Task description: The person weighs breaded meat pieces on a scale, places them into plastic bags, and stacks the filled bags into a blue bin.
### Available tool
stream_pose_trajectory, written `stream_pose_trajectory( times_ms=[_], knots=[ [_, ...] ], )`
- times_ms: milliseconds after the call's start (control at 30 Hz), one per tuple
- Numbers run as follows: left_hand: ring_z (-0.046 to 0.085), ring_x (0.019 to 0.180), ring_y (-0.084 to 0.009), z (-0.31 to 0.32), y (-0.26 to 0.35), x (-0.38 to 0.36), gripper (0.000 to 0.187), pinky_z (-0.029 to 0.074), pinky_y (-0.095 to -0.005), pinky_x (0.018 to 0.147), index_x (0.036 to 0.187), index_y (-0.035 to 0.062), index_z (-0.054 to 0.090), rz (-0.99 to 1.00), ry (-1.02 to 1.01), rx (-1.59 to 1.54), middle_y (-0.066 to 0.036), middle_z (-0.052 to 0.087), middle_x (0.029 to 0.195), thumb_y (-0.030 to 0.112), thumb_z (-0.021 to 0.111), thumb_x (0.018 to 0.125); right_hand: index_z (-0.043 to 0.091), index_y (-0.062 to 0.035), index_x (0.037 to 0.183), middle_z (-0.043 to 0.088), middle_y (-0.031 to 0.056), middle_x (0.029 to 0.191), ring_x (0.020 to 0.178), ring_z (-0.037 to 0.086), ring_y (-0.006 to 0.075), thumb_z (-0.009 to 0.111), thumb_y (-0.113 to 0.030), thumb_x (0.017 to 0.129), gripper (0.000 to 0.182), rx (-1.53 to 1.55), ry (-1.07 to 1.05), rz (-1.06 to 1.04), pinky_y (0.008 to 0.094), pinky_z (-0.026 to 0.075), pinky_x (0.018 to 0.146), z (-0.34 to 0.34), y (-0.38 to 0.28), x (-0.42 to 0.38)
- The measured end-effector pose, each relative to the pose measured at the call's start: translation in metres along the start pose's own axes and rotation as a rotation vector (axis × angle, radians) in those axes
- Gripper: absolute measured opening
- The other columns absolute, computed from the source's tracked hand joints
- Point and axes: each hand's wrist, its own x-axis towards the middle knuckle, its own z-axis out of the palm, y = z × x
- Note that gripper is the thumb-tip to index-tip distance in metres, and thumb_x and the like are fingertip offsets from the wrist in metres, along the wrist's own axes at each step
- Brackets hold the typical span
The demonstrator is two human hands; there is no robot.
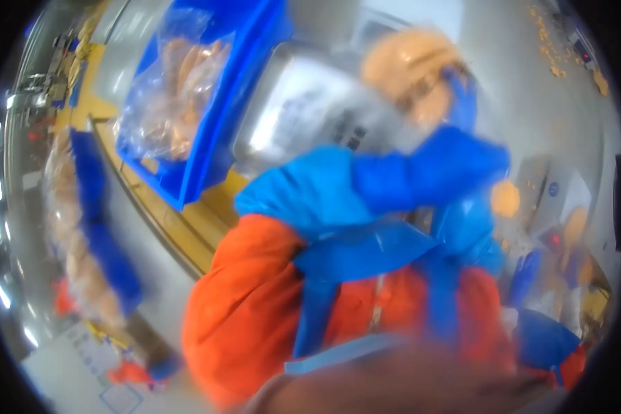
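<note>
Our right grip [461,100] sits against the right side of the tan lump [408,56], but blur hides the fingers—we cannot tell whether they pinch it or only press on it. Our left grip [462,160] reaches across to the right, just nearer to us than the lump; its fingers are smeared too, so we cannot say whether they are spread or drawn together.

The lump is on the far side of our hands, by the right end of the steel tray [272,103]; whether it touches the tray is unclear. To the left stands the blue crate [217,124] with a clear bag [176,93] of tan pieces in it. A small tan piece [505,199] shows just right of our left grip.

We judge the lump soft and moist, with some weight for its bulk. Its shiny top looks slippery—gloves [407,181] could slide there. We would take it low from both sides, palms cupped under the thickest part, and squeeze gently, since soft edges may tear or sag.
</note>
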Motion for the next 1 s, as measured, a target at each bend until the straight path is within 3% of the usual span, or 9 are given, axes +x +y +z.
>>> stream_pose_trajectory(
  times_ms=[200,367,400,567,633,733,833,933,1000],
  knots=[
    [0.061,0.071,-0.0297,-0.029,-0.077,0.113,0.024,0.049,-0.0390,0.064,0.092,0.0130,0.063,0.047,0.087,0.341,-0.010,0.062,0.077,0.034,0.060,0.081,0.045,0.0010,0.125,0.049,0.0167,0.124,0.113,0.049,0.0243,0.049,-0.010,0.088,0.040,0.302,-0.195,0.003,0.0339,0.039,0.097,0.041,-0.011,0.118],
    [0.057,0.095,-0.0197,-0.058,-0.101,0.041,0.040,0.050,-0.0332,0.080,0.115,0.0034,0.055,0.204,0.651,0.029,-0.013,0.054,0.112,0.009,0.068,0.077,0.040,0.0036,0.130,0.048,0.0158,0.126,0.112,0.050,0.0217,0.047,-0.007,0.090,0.042,0.202,-0.066,0.077,0.0329,0.038,0.099,-0.001,0.009,0.078],
    [0.056,0.099,-0.0207,-0.056,-0.107,0.002,0.046,0.047,-0.0313,0.086,0.122,0.0008,0.048,-0.070,0.642,-0.042,-0.012,0.053,0.114,0.006,0.066,0.079,0.038,0.0034,0.131,0.046,0.0159,0.128,0.113,0.050,0.0217,0.050,-0.008,0.088,0.046,0.092,-0.002,0.132,0.0336,0.036,0.099,-0.033,0.023,0.057],
    [0.049,0.105,-0.0193,0.019,-0.203,-0.031,0.068,0.040,-0.0354,0.094,0.142,0.0025,0.013,-0.847,0.467,-1.526,-0.011,0.049,0.114,0.019,0.054,0.091,0.040,-0.0003,0.132,0.044,0.0120,0.131,0.117,0.045,0.0200,0.057,-0.015,0.085,0.052,-0.162,0.313,0.028,0.0328,0.033,0.101,-0.085,0.062,0.045],
    [0.050,0.112,-0.0297,-0.012,-0.227,0.014,0.068,0.044,-0.0406,0.091,0.131,0.0067,0.038,-0.676,0.039,-1.911,-0.016,0.048,0.127,0.058,0.044,0.086,0.044,-0.0029,0.130,0.047,0.0085,0.129,0.116,0.045,0.0175,0.059,-0.020,0.085,0.051,-0.097,0.019,0.170,0.0331,0.034,0.099,-0.069,0.062,0.081],
    [0.057,0.101,-0.0266,-0.056,-0.217,0.074,0.058,0.048,-0.0391,0.084,0.124,0.0061,0.045,-0.091,0.055,-0.900,-0.014,0.056,0.117,0.051,0.049,0.087,0.059,-0.0028,0.113,0.057,0.0091,0.114,0.106,0.052,0.0176,0.055,-0.020,0.086,0.032,0.080,-0.255,0.310,0.0289,0.040,0.091,-0.067,0.100,0.147],
    [0.060,0.091,-0.0214,-0.115,-0.212,0.112,0.043,0.049,-0.0361,0.076,0.117,0.0057,0.051,-0.594,0.030,-1.255,-0.014,0.061,0.106,0.037,0.050,0.088,0.060,-0.0005,0.109,0.057,0.0100,0.114,0.105,0.053,0.0181,0.048,-0.018,0.090,0.028,-0.169,-0.243,-0.182,0.0294,0.041,0.093,-0.006,0.023,0.164],
    [0.059,0.066,-0.0177,-0.231,-0.158,0.126,0.020,0.046,-0.0316,0.058,0.096,0.0016,0.061,0.119,0.037,-0.253,-0.009,0.063,0.077,0.015,0.052,0.083,0.055,0.0008,0.116,0.054,0.0109,0.121,0.112,0.050,0.0197,0.044,-0.015,0.092,0.031,-0.070,-0.190,-0.365,0.0308,0.037,0.098,0.020,-0.042,0.133],
    [0.055,0.066,-0.0130,-0.268,-0.113,0.111,0.013,0.044,-0.0277,0.060,0.088,0.0042,0.059,0.066,0.238,-0.210,-0.005,0.058,0.073,0.016,0.055,0.083,0.047,-0.0001,0.125,0.048,0.0116,0.129,0.118,0.047,0.0219,0.043,-0.016,0.093,0.037,-0.053,-0.184,-0.386,0.0322,0.034,0.100,0.015,-0.059,0.105]
  ],
)
